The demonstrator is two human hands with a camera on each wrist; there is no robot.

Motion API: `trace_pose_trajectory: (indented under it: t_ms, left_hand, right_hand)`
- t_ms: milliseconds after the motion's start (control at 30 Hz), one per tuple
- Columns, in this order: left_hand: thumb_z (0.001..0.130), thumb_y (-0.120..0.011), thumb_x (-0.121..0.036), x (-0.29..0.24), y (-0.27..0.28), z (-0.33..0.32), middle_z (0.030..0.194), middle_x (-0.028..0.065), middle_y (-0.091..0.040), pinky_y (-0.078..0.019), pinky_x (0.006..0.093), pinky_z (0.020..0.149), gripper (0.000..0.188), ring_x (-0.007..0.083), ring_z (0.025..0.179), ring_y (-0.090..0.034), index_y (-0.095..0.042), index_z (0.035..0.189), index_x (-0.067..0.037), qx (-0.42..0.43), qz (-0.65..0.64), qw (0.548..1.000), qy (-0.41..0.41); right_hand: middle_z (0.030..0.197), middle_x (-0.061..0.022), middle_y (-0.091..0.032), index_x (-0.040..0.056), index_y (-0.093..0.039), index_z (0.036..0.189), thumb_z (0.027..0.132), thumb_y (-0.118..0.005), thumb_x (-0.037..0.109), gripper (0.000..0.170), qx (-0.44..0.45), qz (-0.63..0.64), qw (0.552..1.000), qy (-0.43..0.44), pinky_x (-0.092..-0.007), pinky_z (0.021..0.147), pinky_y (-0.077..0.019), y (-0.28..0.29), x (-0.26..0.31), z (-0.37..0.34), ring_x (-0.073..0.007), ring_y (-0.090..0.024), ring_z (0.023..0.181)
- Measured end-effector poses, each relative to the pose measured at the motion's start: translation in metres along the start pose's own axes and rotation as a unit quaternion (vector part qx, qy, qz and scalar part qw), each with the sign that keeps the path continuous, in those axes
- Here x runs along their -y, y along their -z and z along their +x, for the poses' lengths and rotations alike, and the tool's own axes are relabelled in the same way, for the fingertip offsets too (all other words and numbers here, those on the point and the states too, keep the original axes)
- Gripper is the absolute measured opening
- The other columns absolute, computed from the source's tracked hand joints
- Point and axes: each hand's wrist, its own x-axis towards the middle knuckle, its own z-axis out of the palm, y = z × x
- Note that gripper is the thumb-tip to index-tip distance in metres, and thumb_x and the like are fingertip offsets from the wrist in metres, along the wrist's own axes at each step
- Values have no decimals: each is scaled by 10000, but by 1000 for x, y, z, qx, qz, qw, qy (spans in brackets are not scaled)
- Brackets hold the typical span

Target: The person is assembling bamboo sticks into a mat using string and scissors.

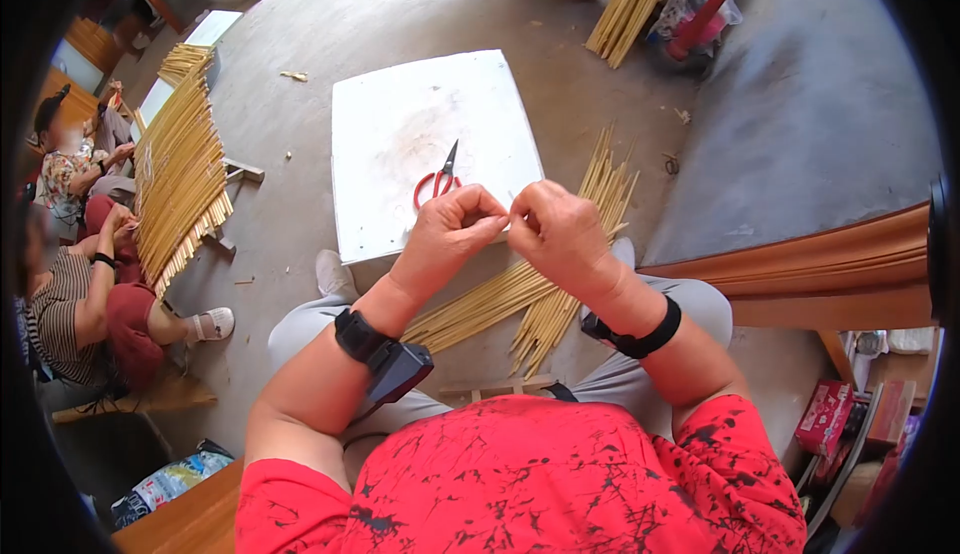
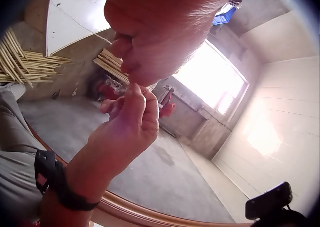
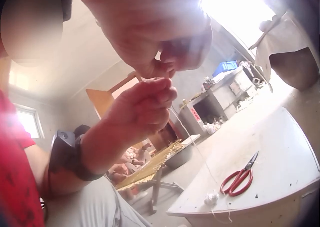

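Observation:
Both hands meet fingertip to fingertip above the near edge of a white board. The left hand pinches a thin white string, which runs down to a small white clump on the board in the right wrist view. Against it, the right hand is also pinched, its fingers curled at the string's end; the string between the tips is barely visible. Red-handled scissors with dark blades lie on the board just beyond the left hand.
Bundles of thin yellow stalks lie on the floor between and beside the knees. Another bundle is at the far right. At left, two seated people work beside a rack of stalks. An orange-brown edge runs along the right.

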Motion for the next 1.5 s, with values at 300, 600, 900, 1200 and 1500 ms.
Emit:
trace_pose_trajectory:
  t_ms: [300,600,900,1200,1500]
  left_hand:
    - [841,-595,-68,-7,4,4,676,-47,-531,-285,162,478,32,-1,523,-369,-586,810,-69,-96,-118,988,30]
    - [848,-590,-57,2,-6,8,705,-46,-544,-319,149,509,17,-6,596,-435,-580,836,-51,-94,-25,995,-22]
    - [852,-569,-1,-1,-6,7,771,-41,-578,-396,151,605,23,-1,690,-511,-584,868,-5,-64,12,998,5]
    - [848,-604,-14,-3,-11,5,791,-28,-608,-409,145,622,88,1,707,-527,-625,931,5,-72,7,997,6]
    - [839,-608,-11,0,-7,1,732,-36,-589,-394,158,557,58,1,650,-501,-640,883,9,-110,47,993,-23]
  right_hand:
    - [672,38,-550,-2,-640,836,832,-615,117,121,36,336,893,-298,-192,525,-435,31,-35,19,-27,-495,627]
    - [779,-15,-583,3,-642,964,811,-667,108,187,50,407,882,-233,-204,547,-437,-3,-12,-2,-55,-515,639]
    - [695,-83,-550,-3,-584,796,780,-617,48,63,-21,218,966,-135,-294,535,-420,-11,-15,-5,-151,-531,596]
    - [663,-127,-548,0,-552,730,764,-590,68,85,-39,200,974,-104,-333,531,-417,-16,-14,-7,-255,-527,573]
    - [664,-156,-569,-5,-579,731,769,-590,109,120,-7,272,945,-183,-347,539,-441,-16,-8,-4,-256,-555,567]
